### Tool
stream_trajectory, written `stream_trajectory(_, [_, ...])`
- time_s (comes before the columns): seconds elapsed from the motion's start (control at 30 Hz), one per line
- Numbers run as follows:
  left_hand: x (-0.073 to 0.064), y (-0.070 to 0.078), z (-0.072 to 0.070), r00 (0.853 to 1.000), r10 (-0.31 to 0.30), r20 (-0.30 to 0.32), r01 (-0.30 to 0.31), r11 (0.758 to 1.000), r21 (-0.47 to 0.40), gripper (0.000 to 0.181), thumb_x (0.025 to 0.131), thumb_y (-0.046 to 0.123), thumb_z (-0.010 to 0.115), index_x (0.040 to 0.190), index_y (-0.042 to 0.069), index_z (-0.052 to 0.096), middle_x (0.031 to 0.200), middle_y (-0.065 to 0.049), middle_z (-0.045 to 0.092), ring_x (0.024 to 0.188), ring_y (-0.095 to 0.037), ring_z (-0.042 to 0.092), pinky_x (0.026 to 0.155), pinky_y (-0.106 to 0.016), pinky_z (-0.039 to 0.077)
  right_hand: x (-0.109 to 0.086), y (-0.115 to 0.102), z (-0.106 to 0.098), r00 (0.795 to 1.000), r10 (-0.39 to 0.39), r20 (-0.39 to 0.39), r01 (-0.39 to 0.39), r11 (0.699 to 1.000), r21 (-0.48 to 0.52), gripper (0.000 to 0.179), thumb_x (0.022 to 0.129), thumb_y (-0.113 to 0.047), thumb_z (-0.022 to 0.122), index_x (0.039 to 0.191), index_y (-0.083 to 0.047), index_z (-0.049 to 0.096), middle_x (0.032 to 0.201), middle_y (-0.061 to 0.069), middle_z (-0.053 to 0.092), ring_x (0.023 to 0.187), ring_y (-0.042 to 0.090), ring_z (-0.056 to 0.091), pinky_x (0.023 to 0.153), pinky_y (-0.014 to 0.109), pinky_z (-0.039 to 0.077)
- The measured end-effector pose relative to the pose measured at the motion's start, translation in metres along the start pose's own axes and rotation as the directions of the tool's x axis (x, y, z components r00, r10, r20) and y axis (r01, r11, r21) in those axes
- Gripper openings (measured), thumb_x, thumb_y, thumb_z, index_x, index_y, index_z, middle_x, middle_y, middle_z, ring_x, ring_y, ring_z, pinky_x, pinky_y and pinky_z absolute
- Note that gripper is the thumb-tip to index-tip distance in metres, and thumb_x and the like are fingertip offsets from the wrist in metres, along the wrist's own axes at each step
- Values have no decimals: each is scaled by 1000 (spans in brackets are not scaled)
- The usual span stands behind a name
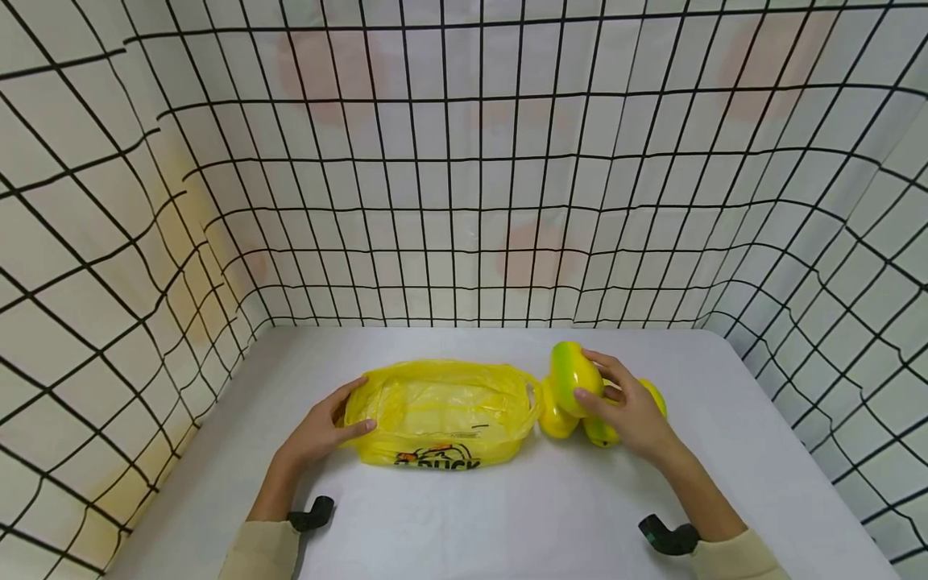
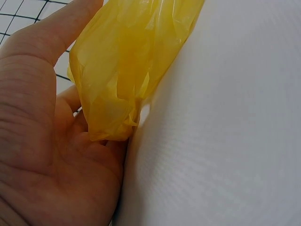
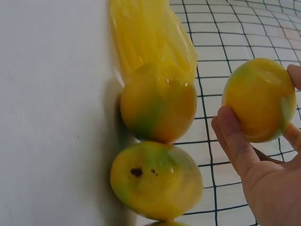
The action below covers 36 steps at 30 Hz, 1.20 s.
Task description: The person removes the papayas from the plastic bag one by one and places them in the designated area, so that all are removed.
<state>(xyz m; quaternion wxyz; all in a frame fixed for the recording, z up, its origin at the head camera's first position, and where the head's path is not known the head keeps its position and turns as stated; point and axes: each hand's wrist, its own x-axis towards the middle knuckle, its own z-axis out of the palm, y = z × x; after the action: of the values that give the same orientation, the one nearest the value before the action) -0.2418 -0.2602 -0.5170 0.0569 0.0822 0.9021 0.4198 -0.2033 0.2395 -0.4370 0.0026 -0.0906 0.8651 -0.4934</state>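
Note:
A yellow plastic bag (image 1: 435, 403) with black lettering and a printed duck lies lengthwise on the table. My left hand (image 1: 319, 431) holds its left end, thumb over the near side and fingers at the far side; in the left wrist view the crumpled bag end (image 2: 117, 70) sits between thumb and fingers. Over at the bag's right end, my right hand (image 1: 634, 411) grips a glossy yellow-green mango (image 3: 258, 101) between thumb and fingers, raised above the others. Beneath it, more mangoes rest on the table: one (image 3: 157, 103) against the bag, another (image 3: 155, 181) with dark spots beside it.
A further mango (image 1: 656, 395) is partly hidden behind my right hand. The white table (image 1: 507, 524) is enclosed by black wire grid (image 1: 464, 201) at the back and both sides. Black wrist devices (image 1: 312, 514) sit on both forearms.

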Motion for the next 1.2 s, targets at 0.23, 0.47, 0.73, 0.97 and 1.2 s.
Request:
stream_trajectory(0.23, [0, -1, 0, 1000, -4, 2, 4, 1000, 0, 94, 85, 50, 79, 162, 24, 32, 168, -13, 31, 152, -38, 36, 123, -58, 32, -3, 3, -15, 999, -25, -26, 25, 1000, -10, 66, 102, -40, 64, 160, -31, 33, 158, 26, 37, 132, 49, 55, 101, 60, 55])
stream_trajectory(0.47, [0, -1, 0, 1000, -5, 1, 5, 1000, 1, 94, 86, 50, 79, 162, 24, 32, 168, -13, 31, 152, -38, 36, 123, -58, 32, -6, 9, -29, 999, 10, -40, -11, 1000, -24, 70, 102, -44, 63, 161, -32, 29, 160, 26, 35, 133, 50, 54, 102, 61, 53])
stream_trajectory(0.73, [-1, 0, 0, 1000, -7, 9, 7, 1000, -5, 94, 86, 50, 79, 163, 24, 31, 169, -13, 30, 152, -39, 36, 123, -59, 31, -13, 20, -47, 999, 14, -39, -15, 999, -31, 71, 104, -42, 60, 163, -31, 25, 162, 28, 31, 136, 50, 51, 98, 47, 59])
stream_trajectory(0.97, [-1, 0, 1, 1000, -12, 10, 12, 1000, -10, 93, 86, 51, 79, 163, 24, 31, 169, -13, 30, 152, -38, 35, 123, -58, 31, -18, 26, -61, 998, 15, -54, -15, 1000, -5, 71, 104, -39, 60, 164, -30, 23, 161, 30, 29, 137, 50, 49, 88, 9, 51])
stream_trajectory(1.2, [-1, 1, 1, 1000, -25, 6, 25, 1000, -7, 94, 86, 53, 78, 162, 25, 32, 168, -12, 31, 152, -38, 37, 122, -57, 34, -24, 36, -72, 996, 17, -92, -21, 999, -42, 71, 105, -38, 59, 165, -29, 22, 159, 32, 31, 131, 43, 53, 85, 4, 48])
